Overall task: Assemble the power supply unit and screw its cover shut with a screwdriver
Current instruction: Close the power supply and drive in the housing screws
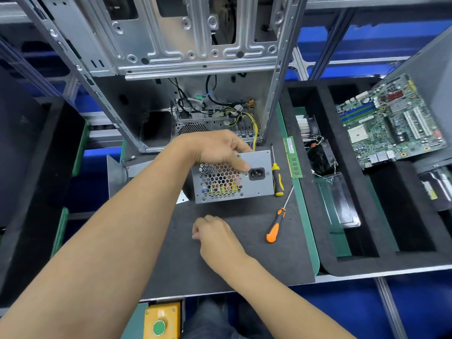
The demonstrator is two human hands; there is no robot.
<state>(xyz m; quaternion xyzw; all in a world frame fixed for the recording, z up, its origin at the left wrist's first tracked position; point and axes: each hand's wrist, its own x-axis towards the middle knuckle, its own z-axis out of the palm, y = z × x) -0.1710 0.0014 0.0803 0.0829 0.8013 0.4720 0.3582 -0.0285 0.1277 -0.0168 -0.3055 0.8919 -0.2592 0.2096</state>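
Now, line by line, as I see it from above:

Power supply unit: the grey power supply unit [232,177] stands on the dark foam mat [220,265] at centre, its vented face and socket turned up toward me, so I can see the honeycomb grille and the screw holes along its edge.

Left hand: my left hand [215,148] comes over the top edge at 12 o'clock of the unit, fingers curled round that edge with one fingertip down beside the socket; I judge I hold it so to keep the box steady and upright.

Right hand: my right hand [215,231] rests at 6 o'clock of the unit, apart from it, fingers curled in loosely; whether a screw is pinched inside I cannot tell.

Yellow screwdriver: the yellow-and-black screwdriver [277,182] lies just beside the unit at 3 o'clock, shaft pointing away from me, within easy reach of the right hand.

Orange screwdriver: the orange screwdriver [275,226] lies at 4 o'clock, tilted, near but not touching the yellow one.

Computer case: the open metal case [195,45] stands behind at 12 o'clock, yellow wires [252,121] trailing from it toward the unit.

Memory stick: a green memory module [292,157] lies at 3 o'clock beyond the screwdrivers.

Motherboard: the motherboard [391,118] leans in the foam tray [318,216] at 2 o'clock, well apart.

Stage: neither tool is in hand, so screwing appears not yet begun.
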